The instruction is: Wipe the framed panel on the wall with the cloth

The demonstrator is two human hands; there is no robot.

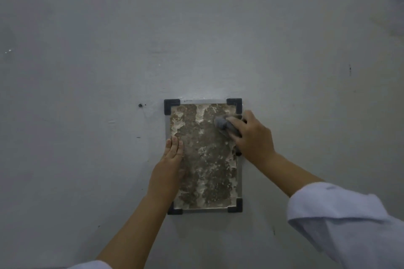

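I see the right hand [251,135] bunched around a gray cloth [226,125], fingers curled over it and pressing it onto the panel [207,159]. The cloth sticks out just past the fingertips, toward the middle of the panel, and part of it is hidden under the palm. Directly above this hand is the panel's upper right black corner piece [235,105], close to the knuckles but not touching as far as I can tell. The wrist crosses the panel's right edge, and a white sleeve [341,220] begins well down the forearm.

The left hand [170,166] holds nothing. Its fingers are straight and together, laid flat along the panel's left edge, with the fingertips pointing up. It sits lower than the cloth hand, across the panel from it, and the two hands are well apart.

Between the hands I see the panel's face, mottled brown with pale crusty patches, the widest pale streak running down just left of the cloth. A thin silver frame [239,181] runs round it, with black pieces at all four corners. The panel sits on a plain gray wall [109,50], with a small screw [140,105] off beyond the left hand's side.
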